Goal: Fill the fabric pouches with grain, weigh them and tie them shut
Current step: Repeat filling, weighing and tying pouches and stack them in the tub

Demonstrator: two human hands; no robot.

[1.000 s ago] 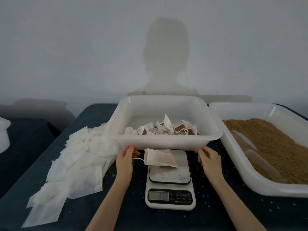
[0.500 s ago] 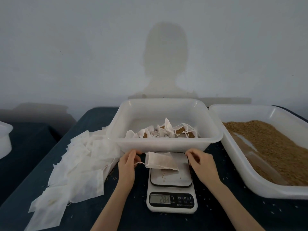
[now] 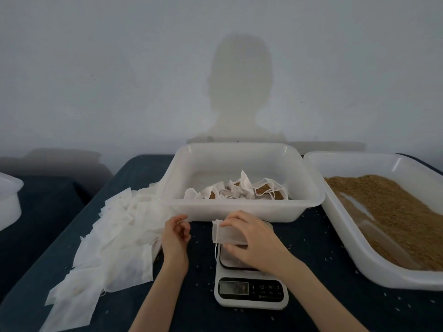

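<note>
Scale (image 3: 251, 292) buttons marked with a power symbol, M, T, display digits unreadable

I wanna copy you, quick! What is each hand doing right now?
Left hand: fingers curled; whether it pinches the string cannot be told.
Right hand: holds the pouch over the scale.

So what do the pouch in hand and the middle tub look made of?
Pouch: thin white non-woven or gauze-like fabric, matte, slightly see-through, with a drawstring. Middle tub: likely plastic, milky and translucent with a soft sheen and rounded moulded rim.
</note>
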